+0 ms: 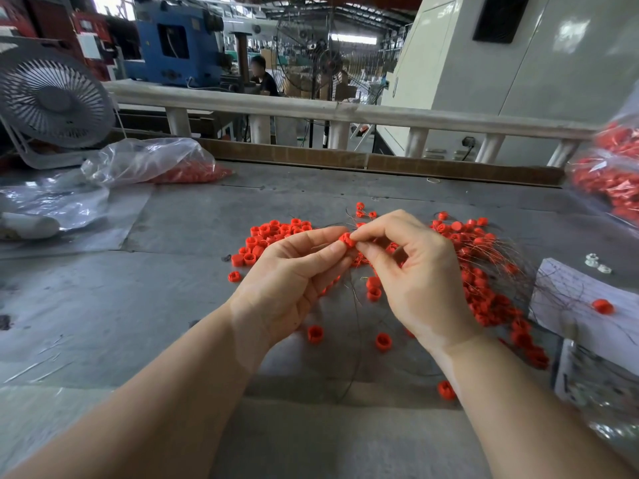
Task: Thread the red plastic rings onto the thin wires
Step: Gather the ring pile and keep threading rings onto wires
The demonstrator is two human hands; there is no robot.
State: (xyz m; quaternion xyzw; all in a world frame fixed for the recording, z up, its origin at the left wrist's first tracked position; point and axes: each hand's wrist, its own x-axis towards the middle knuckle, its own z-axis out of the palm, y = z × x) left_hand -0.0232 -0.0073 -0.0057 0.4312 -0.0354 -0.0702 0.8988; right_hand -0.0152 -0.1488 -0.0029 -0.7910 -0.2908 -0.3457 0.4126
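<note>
The grey worktable (pixel 179 305) spreads under everything. Far left of the grip stands a grey fan (pixel 52 98), with a clear bag (pixel 148 162) of red parts beside it. A pile of red rings (pixel 276 233) lies just behind the grip, and ringed thin wires (pixel 498 267) fan out to its right. The left hand (pixel 287 285) and right hand (pixel 415 271) both pinch 1 red ring (pixel 346 239) between curled fingertips.

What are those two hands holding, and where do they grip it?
One red ring, pinched by its outer sides between the fingertips of the left hand and the right hand. Whether a wire is held too cannot be told.
</note>
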